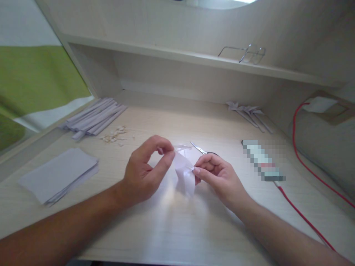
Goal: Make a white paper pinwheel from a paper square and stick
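Note:
A thin white sheet of paper (185, 176), bent and partly curled, hangs between my two hands above the desk. My left hand (148, 168) pinches its upper left corner between thumb and forefinger. At the right side of the sheet, my right hand (215, 171) pinches another part with thumb and fingertips. Just behind the hands lie scissors (200, 148), their handles partly hidden by my right hand. Thin clear strips (183, 147) show beside my left fingertips; what they are I cannot make out.
Rolled paper sticks (95, 116) are piled back left, near small pale pieces (113, 135). A paper stack (59, 173) lies left. Paper pinwheels (249, 112) rest back right. A phone (262, 160) with a red cable (305, 218) lies right. Wire glasses (245, 53) sit on the shelf (172, 55).

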A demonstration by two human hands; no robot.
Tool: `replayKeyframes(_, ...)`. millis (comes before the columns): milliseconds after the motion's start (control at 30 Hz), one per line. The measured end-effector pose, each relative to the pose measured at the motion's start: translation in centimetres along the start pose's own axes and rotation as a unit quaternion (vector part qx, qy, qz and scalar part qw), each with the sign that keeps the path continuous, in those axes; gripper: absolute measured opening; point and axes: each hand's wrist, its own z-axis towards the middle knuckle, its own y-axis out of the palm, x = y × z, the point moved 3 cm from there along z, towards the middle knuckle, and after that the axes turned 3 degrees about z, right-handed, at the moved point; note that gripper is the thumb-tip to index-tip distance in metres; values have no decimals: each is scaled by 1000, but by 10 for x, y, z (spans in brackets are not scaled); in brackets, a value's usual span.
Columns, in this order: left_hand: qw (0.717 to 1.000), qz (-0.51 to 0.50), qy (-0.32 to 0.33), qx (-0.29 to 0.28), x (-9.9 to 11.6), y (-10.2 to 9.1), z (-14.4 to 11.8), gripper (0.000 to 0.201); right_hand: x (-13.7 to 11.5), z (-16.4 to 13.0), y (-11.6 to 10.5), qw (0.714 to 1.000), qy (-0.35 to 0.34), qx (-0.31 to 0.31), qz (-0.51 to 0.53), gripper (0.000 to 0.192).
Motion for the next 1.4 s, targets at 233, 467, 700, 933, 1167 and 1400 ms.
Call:
replayKeyframes(233,977,-6,-179,-118,-16,14,2,9,-2,2,-11,994,-55,49,80,12)
replayKeyframes(467,928,-199,-250,-192,-16,31,-4,13,-12,-3,-4,990,-92,103,-17,15)
replayKeyframes(700,887,-290,-307,-186,-24,34,-9,10,-12,-9,0,978,-127,108,-122,10)
replayKeyframes(933,883,-288,-317,-192,-27,37,-10,14,-13,-11,-1,960,-148,114,-208,6)
replayKeyframes(1167,900,-226,-304,-217,-26,37,-10,14,-18,-12,1,944,-152,103,-274,8)
replayKeyframes(1400,918,-156,-265,-250,-30,35,-13,19,-25,-13,4,916,-177,113,-342,8)
